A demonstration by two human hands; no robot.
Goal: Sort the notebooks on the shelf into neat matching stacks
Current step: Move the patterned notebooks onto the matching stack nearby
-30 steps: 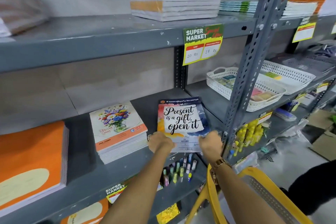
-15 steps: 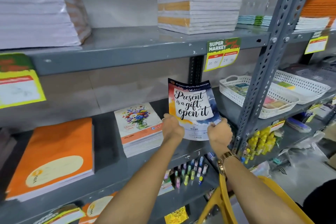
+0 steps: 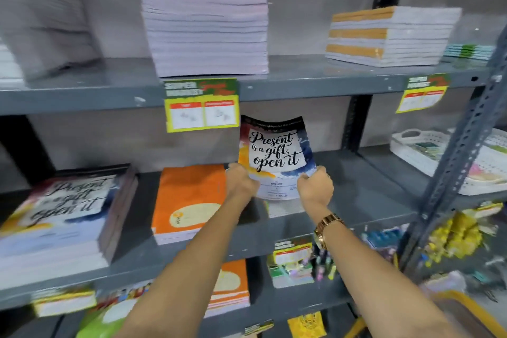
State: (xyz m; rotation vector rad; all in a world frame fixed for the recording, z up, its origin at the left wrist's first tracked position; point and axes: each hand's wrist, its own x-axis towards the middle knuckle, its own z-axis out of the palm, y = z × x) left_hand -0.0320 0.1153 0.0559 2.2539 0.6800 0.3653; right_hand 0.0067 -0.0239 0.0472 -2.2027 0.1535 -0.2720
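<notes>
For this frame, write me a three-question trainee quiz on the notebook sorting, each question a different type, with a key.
1. True or false: the held notebook is gripped by the left hand alone.
2. Multiple choice: which pile on the middle shelf has the same cover as the held notebook? A) the orange stack B) the stack at far left C) the white basket
3. Fill in: the right hand holds the notebook at its ____ edge.

Key: 1 false, both hands grip it. 2 B, it shows the same "Present is a gift, open it" lettering. 3 bottom.
</notes>
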